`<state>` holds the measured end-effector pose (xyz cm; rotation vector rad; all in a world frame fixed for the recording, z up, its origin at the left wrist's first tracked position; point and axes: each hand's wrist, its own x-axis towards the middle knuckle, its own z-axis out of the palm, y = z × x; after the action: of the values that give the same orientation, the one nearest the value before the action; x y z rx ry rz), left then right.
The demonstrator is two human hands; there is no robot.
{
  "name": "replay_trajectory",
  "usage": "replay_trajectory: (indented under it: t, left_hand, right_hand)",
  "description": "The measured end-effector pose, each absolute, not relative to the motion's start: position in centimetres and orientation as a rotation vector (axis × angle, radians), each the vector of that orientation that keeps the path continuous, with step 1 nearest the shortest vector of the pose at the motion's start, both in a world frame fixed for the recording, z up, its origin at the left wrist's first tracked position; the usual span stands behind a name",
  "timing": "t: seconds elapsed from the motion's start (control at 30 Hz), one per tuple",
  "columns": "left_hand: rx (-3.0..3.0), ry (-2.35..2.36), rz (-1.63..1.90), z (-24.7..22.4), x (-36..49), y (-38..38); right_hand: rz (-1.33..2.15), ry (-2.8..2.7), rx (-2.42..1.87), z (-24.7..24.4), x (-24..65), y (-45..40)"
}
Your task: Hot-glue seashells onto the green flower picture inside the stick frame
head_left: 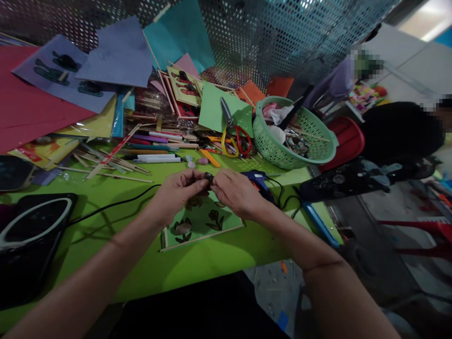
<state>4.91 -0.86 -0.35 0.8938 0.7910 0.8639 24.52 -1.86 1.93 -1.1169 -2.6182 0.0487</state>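
A small dark pebble-like piece (208, 177) is pinched between my two hands, above the far edge of a green card (197, 228). The fingers and thumb of my left hand (183, 190) close on its left side. From the right, the bent fingers of my right hand (235, 190) press on the same piece. Flower shapes with dark outlines show on the card, which has thin wooden sticks along its near edge. Part of the card is hidden under my hands. Just beyond my fingers lie a few small pale and pink stones (202, 161).
Scissors (231, 127) lie on green paper beside a green basket (296, 157) of odds and ends. Pens (157, 158), sticks and coloured sheets cover the back. A blue glue gun (259, 181) with a cable is right; a black tablet (38, 245) is left. A person sits at far right.
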Motion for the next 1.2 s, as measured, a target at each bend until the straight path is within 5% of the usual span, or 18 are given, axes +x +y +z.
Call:
replay_trajectory:
  t: [1.2]
  left_hand:
    - [0.857, 0.739, 0.790, -0.5, 4.4, -0.6]
  right_hand:
    - [0.054, -2.715, -1.194, 2.2, 24.2, -2.0]
